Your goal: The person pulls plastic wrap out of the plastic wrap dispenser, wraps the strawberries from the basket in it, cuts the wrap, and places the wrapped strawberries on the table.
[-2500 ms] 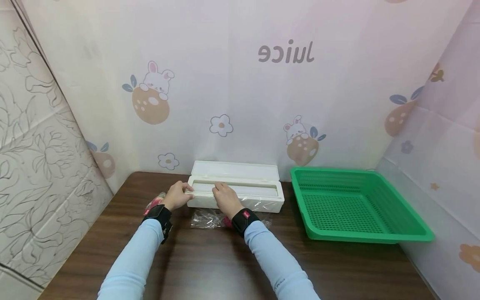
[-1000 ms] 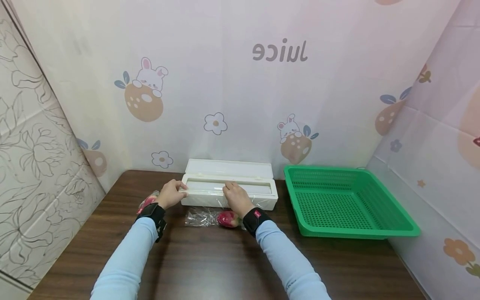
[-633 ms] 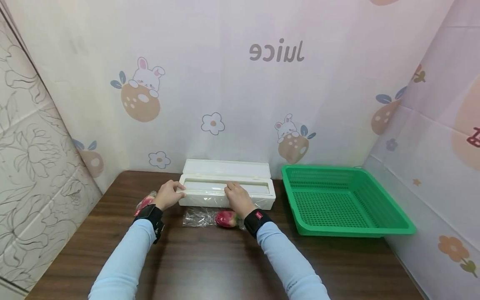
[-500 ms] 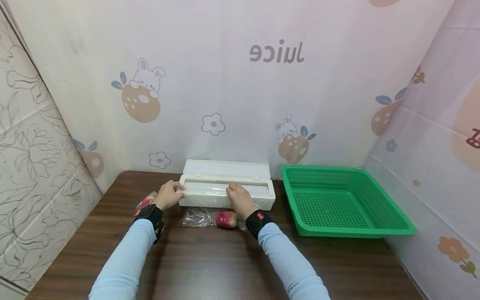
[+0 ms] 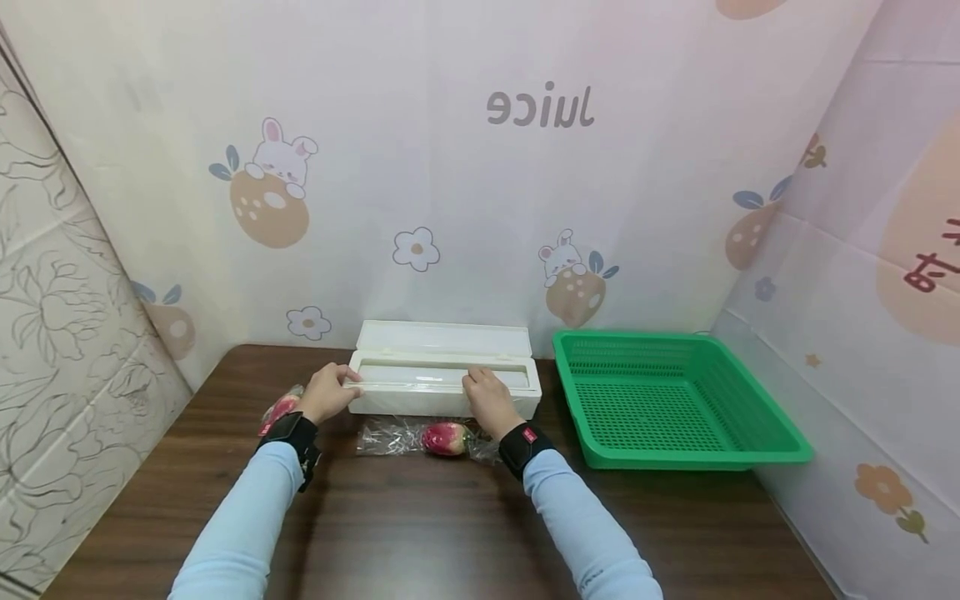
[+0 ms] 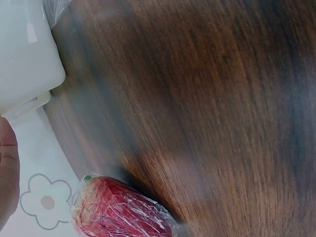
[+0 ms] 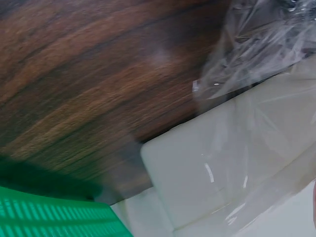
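A long white cling film dispenser (image 5: 442,402) stands at the back of the table, lid (image 5: 442,337) raised and a white roll visible inside. Clear film hangs over its front. My left hand (image 5: 328,395) pinches the dispenser's left front corner between thumb and forefinger. Fingers curled, my right hand (image 5: 491,402) grips the front top edge right of centre; its fingertips are partly hidden. Before the box lies a red-and-yellow fruit (image 5: 445,438) in crumpled clear film (image 5: 390,437). A second film-wrapped red fruit (image 6: 121,210) lies beside my left wrist.
A green plastic basket (image 5: 682,458) stands on the right of the dark wooden table (image 5: 420,533), near the dispenser's right end. A printed cloth wall (image 5: 360,167) rises directly behind, with side walls left and right.
My right hand has slid rightward along the dispenser's front edge, uncovering the fruit in front. My left hand has stayed at the left corner. The head view has shifted slightly right.
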Demonstrator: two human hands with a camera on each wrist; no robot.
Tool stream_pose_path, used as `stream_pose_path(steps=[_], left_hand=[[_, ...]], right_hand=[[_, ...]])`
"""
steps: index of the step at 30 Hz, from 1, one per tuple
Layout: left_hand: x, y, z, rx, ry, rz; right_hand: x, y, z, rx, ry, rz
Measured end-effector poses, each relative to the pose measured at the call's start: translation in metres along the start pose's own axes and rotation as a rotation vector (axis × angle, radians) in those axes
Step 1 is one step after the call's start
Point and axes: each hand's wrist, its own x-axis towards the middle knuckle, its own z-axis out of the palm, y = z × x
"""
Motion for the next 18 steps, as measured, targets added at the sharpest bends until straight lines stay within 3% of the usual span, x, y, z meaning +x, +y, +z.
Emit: stream_pose_path(steps=[18], left_hand=[[0.0, 0.0, -0.001, -0.002, -0.01, -0.015]], right_hand=[[-0.011, 0.012, 0.003, -0.021, 0.055, 0.0]])
